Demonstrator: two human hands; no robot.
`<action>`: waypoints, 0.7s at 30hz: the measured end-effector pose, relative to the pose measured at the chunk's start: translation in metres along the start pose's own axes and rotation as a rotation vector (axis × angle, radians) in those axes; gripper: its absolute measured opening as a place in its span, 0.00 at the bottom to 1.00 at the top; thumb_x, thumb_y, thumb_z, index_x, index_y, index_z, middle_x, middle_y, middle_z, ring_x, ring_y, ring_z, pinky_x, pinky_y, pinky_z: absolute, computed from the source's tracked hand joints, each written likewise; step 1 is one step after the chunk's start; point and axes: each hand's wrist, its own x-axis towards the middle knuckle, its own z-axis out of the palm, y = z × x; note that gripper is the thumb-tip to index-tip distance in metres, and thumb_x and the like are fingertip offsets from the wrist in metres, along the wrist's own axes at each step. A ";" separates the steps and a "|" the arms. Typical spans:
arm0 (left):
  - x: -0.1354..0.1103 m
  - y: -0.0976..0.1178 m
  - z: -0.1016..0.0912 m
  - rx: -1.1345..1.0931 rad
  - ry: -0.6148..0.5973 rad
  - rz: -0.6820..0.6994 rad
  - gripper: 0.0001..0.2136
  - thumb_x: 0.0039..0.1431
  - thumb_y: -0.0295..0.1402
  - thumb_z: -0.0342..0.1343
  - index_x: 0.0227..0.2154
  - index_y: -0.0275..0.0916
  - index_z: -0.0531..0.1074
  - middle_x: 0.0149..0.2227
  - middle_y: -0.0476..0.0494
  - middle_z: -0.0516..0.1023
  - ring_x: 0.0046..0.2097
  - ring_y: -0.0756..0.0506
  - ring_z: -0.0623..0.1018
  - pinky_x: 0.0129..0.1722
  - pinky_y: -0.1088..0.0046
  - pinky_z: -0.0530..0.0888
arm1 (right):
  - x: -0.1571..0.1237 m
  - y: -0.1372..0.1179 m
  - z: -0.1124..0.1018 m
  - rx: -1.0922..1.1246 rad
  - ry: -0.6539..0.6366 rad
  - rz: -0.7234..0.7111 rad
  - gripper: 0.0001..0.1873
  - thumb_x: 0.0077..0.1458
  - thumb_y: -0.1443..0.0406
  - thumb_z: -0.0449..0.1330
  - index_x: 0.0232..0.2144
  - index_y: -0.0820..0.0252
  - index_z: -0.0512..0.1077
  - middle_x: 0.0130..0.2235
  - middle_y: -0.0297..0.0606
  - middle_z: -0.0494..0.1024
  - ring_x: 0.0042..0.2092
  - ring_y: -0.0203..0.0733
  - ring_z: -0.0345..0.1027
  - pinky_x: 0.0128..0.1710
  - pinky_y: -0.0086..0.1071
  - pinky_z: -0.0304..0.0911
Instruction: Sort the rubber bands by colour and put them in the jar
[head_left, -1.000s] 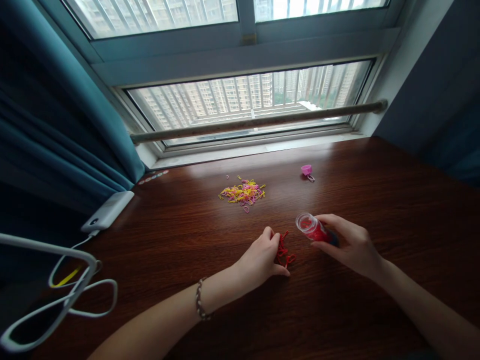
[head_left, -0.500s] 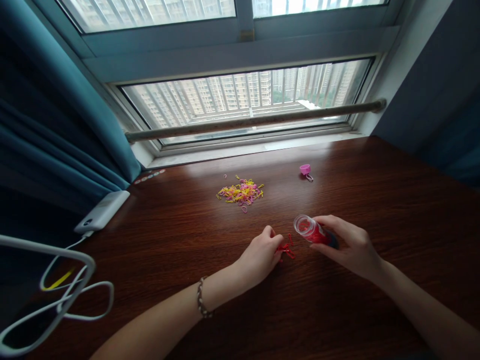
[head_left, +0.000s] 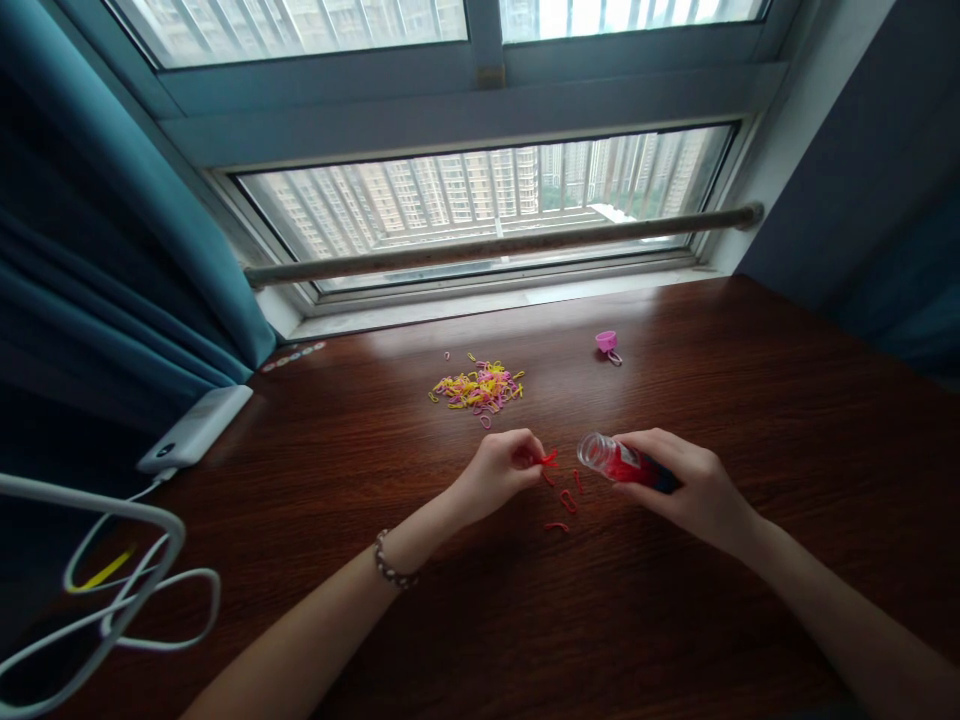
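My left hand [head_left: 511, 468] is closed in a pinch on a few small red loop-shaped clips [head_left: 550, 459], held just above the table. Below its fingertips, several more red clips lie loose, among them one bent into an open loop [head_left: 568, 501]. In my right hand [head_left: 694, 485] is a small clear bottle [head_left: 598, 453], tilted on its side with its open mouth toward my left hand. Red clips fill part of the bottle [head_left: 626, 464]. Its far end is dark and partly covered by my fingers.
Beyond my hands lies a pile of yellow and pink clips [head_left: 480, 388] on the brown wooden table [head_left: 360, 470]. A pink cap with a loop [head_left: 606, 343] sits farther right. At left are a white power bank [head_left: 196, 430] and a looped white cable [head_left: 176, 575].
My left hand has lifted from the table with red clips in its fingers, leaving others spread below. The bottle has tipped more toward horizontal in my right hand.
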 end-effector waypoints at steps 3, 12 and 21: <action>-0.001 0.003 -0.003 -0.231 0.037 0.033 0.02 0.48 0.25 0.54 0.27 0.33 0.67 0.30 0.46 0.71 0.32 0.52 0.71 0.34 0.77 0.69 | 0.000 0.002 0.004 0.005 -0.068 0.042 0.17 0.48 0.66 0.59 0.43 0.58 0.67 0.40 0.40 0.72 0.40 0.41 0.66 0.41 0.33 0.63; -0.011 0.025 0.010 -0.035 0.073 0.198 0.05 0.52 0.30 0.55 0.31 0.33 0.72 0.31 0.43 0.76 0.32 0.51 0.74 0.33 0.77 0.71 | -0.002 -0.005 0.012 0.078 -0.184 0.016 0.20 0.47 0.65 0.60 0.45 0.57 0.68 0.41 0.40 0.73 0.41 0.41 0.66 0.41 0.33 0.63; -0.010 0.024 0.014 0.059 0.151 0.339 0.06 0.53 0.29 0.54 0.32 0.36 0.75 0.32 0.42 0.74 0.32 0.51 0.73 0.31 0.78 0.71 | -0.001 -0.002 0.012 0.111 -0.185 0.064 0.19 0.46 0.64 0.61 0.44 0.56 0.68 0.40 0.38 0.73 0.40 0.41 0.66 0.41 0.32 0.63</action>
